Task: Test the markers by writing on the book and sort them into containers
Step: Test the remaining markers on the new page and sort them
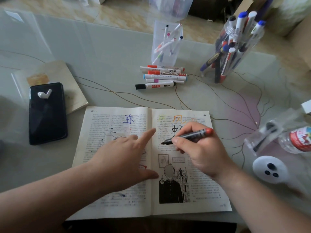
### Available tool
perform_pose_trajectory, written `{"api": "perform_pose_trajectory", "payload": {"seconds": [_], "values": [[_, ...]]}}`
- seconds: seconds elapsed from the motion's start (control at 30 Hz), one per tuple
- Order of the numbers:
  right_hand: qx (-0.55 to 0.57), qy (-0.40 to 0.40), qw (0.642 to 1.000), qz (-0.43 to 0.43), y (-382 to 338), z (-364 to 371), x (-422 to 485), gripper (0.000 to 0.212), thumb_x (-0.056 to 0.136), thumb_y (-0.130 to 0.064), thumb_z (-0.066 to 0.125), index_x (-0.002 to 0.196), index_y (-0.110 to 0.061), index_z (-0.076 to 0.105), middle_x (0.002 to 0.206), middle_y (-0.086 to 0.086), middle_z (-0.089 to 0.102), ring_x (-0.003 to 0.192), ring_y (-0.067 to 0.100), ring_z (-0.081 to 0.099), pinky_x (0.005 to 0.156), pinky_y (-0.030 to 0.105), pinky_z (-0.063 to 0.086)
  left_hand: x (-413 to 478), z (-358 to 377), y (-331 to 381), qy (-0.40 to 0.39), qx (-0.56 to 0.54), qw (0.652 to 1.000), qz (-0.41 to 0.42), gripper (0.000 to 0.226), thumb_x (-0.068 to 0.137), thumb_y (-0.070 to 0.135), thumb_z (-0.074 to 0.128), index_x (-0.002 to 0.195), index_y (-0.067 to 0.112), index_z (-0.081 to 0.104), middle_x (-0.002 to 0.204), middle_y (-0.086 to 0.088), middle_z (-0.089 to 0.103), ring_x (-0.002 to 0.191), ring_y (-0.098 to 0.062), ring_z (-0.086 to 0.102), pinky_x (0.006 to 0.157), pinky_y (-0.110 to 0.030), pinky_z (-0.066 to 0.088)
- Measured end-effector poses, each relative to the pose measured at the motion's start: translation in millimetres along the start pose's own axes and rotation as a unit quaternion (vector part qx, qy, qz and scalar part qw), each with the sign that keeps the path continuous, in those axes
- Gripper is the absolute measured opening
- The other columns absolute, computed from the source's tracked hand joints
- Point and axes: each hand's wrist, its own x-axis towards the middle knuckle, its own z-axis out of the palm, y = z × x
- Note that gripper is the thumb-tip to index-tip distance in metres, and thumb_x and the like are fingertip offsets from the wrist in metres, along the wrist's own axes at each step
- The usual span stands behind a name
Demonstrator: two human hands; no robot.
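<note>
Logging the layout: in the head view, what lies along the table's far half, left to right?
Black phone with an earbud on it → loose markers → round jar of markers.

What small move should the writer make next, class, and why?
Probably finish the stroke: the right hand holds the black marker tip-down on the book, fresh black marks beside it, while the left hand steadies the pages.
</note>
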Motion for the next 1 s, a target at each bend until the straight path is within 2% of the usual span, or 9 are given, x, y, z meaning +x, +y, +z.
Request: {"api": "perform_pose_trajectory", "payload": {"seconds": [0.03, 0.1, 0.17, 0.43, 0.57, 0.67, 0.77, 0.9, 1.0], "values": [[0.035, -0.002, 0.999, -0.002, -3, -2, 1, 0.008, 0.080, -0.020, 0.072, 0.078, -0.013, 0.068, 0.069, 0.011, 0.069, 0.069, 0.031, 0.066, 0.062, 0.040, 0.054, -1, -2, 2, 0.012, -0.043, 0.999, 0.005, 0.114, 0.070, 0.083, 0.061, 0.150, 0.052, -0.015, 0.137, 0.014, 0.053, 0.120, -0.008, 0.054, 0.099, -0.029, 0.046], [0.090, -0.014, 0.996, -0.011, -11, -5, 0, 0.007, 0.080, -0.016, 0.071, 0.079, -0.010, 0.068, 0.067, 0.011, 0.067, 0.065, 0.027, 0.064, 0.060, 0.030, 0.049, -3, -6, 5, 0.036, -0.154, 0.987, 0.021, 0.115, 0.067, 0.077, 0.070, 0.150, 0.054, -0.006, 0.106, 0.019, 0.062, 0.090, 0.003, 0.059, 0.079, -0.020, 0.052], [0.133, -0.033, 0.990, -0.021, -19, -6, -3, 0.004, 0.080, -0.014, 0.071, 0.079, -0.010, 0.069, 0.066, 0.013, 0.065, 0.063, 0.022, 0.062, 0.058, 0.024, 0.047, -4, -7, 7, 0.061, -0.228, 0.971, 0.042, 0.112, 0.064, 0.074, 0.073, 0.149, 0.056, 0.002, 0.085, 0.016, 0.056, 0.075, 0.000, 0.055, 0.065, -0.022, 0.050], [0.114, -0.058, 0.989, -0.068, -35, -5, -15, 0.001, 0.083, -0.011, 0.070, 0.082, -0.012, 0.069, 0.069, 0.006, 0.066, 0.068, 0.020, 0.065, 0.064, 0.023, 0.050, -9, -8, 15, 0.082, -0.214, 0.967, 0.113, 0.105, 0.072, 0.062, 0.075, 0.152, 0.047, 0.008, 0.081, 0.014, 0.050, 0.074, 0.002, 0.052, 0.065, -0.018, 0.044], [0.069, -0.056, 0.994, -0.062, -37, -5, -18, 0.006, 0.081, -0.016, 0.073, 0.084, -0.011, 0.070, 0.074, 0.010, 0.067, 0.072, 0.032, 0.065, 0.065, 0.043, 0.056, -13, -9, 17, 0.079, -0.196, 0.968, 0.133, 0.090, 0.079, 0.055, 0.074, 0.145, 0.048, 0.013, 0.084, 0.017, 0.050, 0.082, 0.002, 0.052, 0.068, -0.016, 0.044], [0.046, -0.072, 0.994, -0.060, -39, -7, -19, 0.007, 0.080, -0.017, 0.075, 0.085, -0.012, 0.072, 0.074, 0.008, 0.068, 0.072, 0.032, 0.066, 0.067, 0.046, 0.056, -14, -7, 17, 0.079, -0.229, 0.961, 0.129, 0.062, 0.083, 0.047, 0.072, 0.132, 0.040, 0.034, 0.087, 0.018, 0.055, 0.077, -0.002, 0.055, 0.065, -0.019, 0.047], [0.082, -0.077, 0.992, -0.052, -42, -15, -17, 0.008, 0.079, -0.013, 0.077, 0.086, -0.016, 0.077, 0.075, 0.008, 0.072, 0.070, 0.025, 0.070, 0.065, 0.031, 0.057, -12, -11, 14, 0.088, -0.389, 0.914, 0.072, 0.025, 0.084, 0.039, 0.077, 0.101, 0.031, 0.061, 0.080, 0.006, 0.068, 0.066, -0.015, 0.062, 0.062, -0.034, 0.055], [0.137, -0.084, 0.986, -0.046, -44, -20, -16, 0.012, 0.077, -0.015, 0.080, 0.088, -0.018, 0.079, 0.078, 0.012, 0.073, 0.071, 0.029, 0.071, 0.070, 0.035, 0.056, -13, -23, 12, 0.069, -0.502, 0.859, 0.071, 0.022, 0.073, 0.033, 0.077, 0.088, 0.016, 0.077, 0.064, -0.005, 0.068, 0.053, -0.014, 0.059, 0.055, -0.026, 0.051], [0.185, -0.099, 0.977, -0.030, -46, -22, -16, 0.018, 0.072, -0.020, 0.086, 0.087, -0.015, 0.079, 0.071, 0.012, 0.070, 0.066, 0.026, 0.066, 0.064, 0.028, 0.052, -18, -26, 13, 0.046, -0.502, 0.855, 0.122, 0.015, 0.084, 0.035, 0.068, 0.073, 0.029, 0.076, 0.052, 0.004, 0.058, 0.049, -0.012, 0.047, 0.051, -0.025, 0.041]]}}
